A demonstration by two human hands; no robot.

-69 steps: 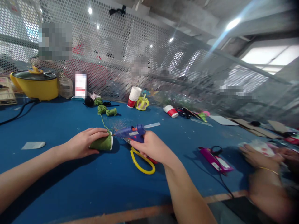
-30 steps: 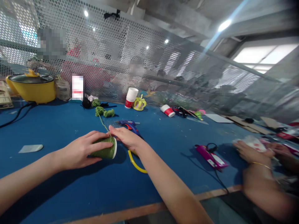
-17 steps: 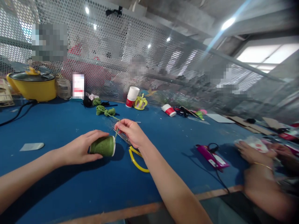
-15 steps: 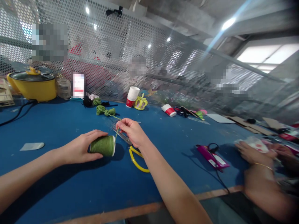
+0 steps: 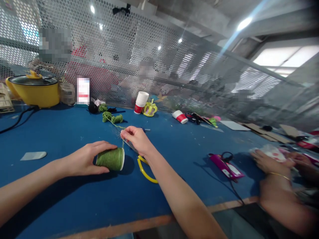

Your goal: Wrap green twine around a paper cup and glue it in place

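Note:
A paper cup wrapped in green yarn (image 5: 111,158) lies on its side on the blue table (image 5: 74,196). My left hand (image 5: 86,158) holds the cup from the left. My right hand (image 5: 136,140) pinches the green yarn strand (image 5: 123,143) just above the cup's white rim. The strand runs back to a loose green yarn bundle (image 5: 112,118). Yellow-handled scissors (image 5: 144,166) lie under my right wrist.
A yellow pot (image 5: 35,91) and a jar (image 5: 66,93) stand at the back left before a perforated metal screen. Paper cups (image 5: 141,102), a yellow crown shape (image 5: 150,109), and a pink tool (image 5: 226,167) lie about. Another person's hands (image 5: 271,164) work at the right.
My right hand set the blue glue gun down behind, then took the yarn strand and drew it up by the cup's rim. My left hand kept hold of the cup.

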